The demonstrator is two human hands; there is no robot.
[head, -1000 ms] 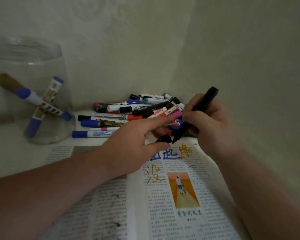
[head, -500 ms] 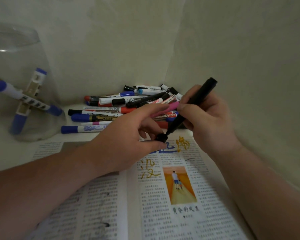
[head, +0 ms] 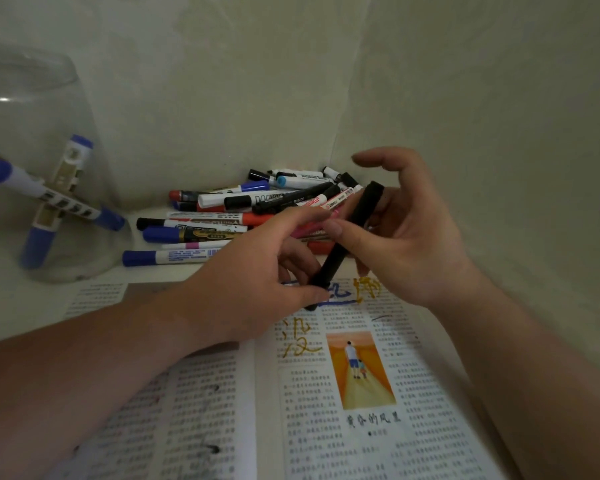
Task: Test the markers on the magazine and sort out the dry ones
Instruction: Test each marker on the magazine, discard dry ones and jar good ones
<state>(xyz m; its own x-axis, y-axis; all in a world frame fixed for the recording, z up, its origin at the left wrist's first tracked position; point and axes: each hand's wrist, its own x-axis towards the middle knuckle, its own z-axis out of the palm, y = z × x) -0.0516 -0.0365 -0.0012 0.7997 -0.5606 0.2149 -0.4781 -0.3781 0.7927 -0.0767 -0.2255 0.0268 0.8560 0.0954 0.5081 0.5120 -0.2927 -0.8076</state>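
**Q:** Head view: how does the black marker (head: 359, 216) lie?

**A:** Slanted over the magazine's (head: 309, 403) far edge, with its lower end nearer the left hand (head: 253, 271), which pinches it. The right hand (head: 416, 244) pinches the barrel, forefinger lifted. A second ago cap and tip were apart; now they are joined.

Cap (head: 321, 281) now back on black marker (head: 359, 216)

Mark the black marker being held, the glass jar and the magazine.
black marker (head: 336, 259): head view, middle of the barrel
glass jar (head: 49, 98): head view, upper wall
magazine (head: 430, 427): head view, right page text
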